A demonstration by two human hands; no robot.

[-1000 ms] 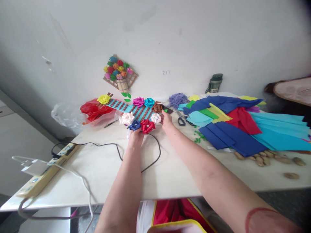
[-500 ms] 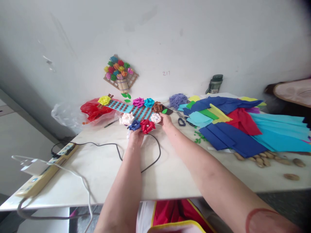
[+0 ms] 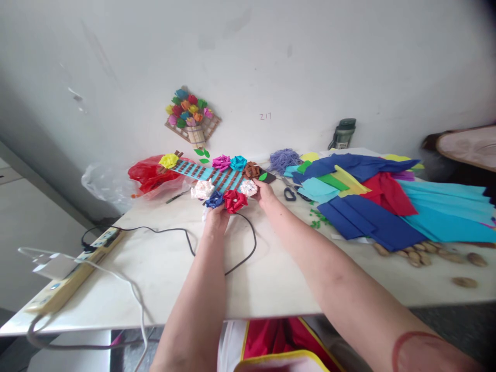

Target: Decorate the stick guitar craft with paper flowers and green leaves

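Observation:
Between my two hands is a blue-and-brown lattice panel [image 3: 192, 170] decorated with folded flowers. My left hand [image 3: 217, 220] grips its near edge, just below the navy flower [image 3: 214, 200] and the red flower [image 3: 234, 201]; the fingers are mostly hidden under the panel. At the right edge, my right hand [image 3: 265, 195] is closed on the panel beside a white flower [image 3: 248, 188], its far fingers out of sight. A yellow flower [image 3: 169, 160] sits at the far left end. Magenta, turquoise and brown flowers line the back edge, with a green leaf near the right corner.
Scissors [image 3: 290, 194] and green scraps [image 3: 320, 219] lie right of the panel, near coloured fabric sheets [image 3: 368, 217] and purple shredded strands [image 3: 284, 161]. A red bag [image 3: 145, 173] is behind left. A power strip [image 3: 73, 279] and cables cross the left side. A tulip craft [image 3: 189, 113] hangs on the wall.
The panel's left end has shifted very slightly right, with the yellow flower. Both hands keep their hold in nearly the same place.

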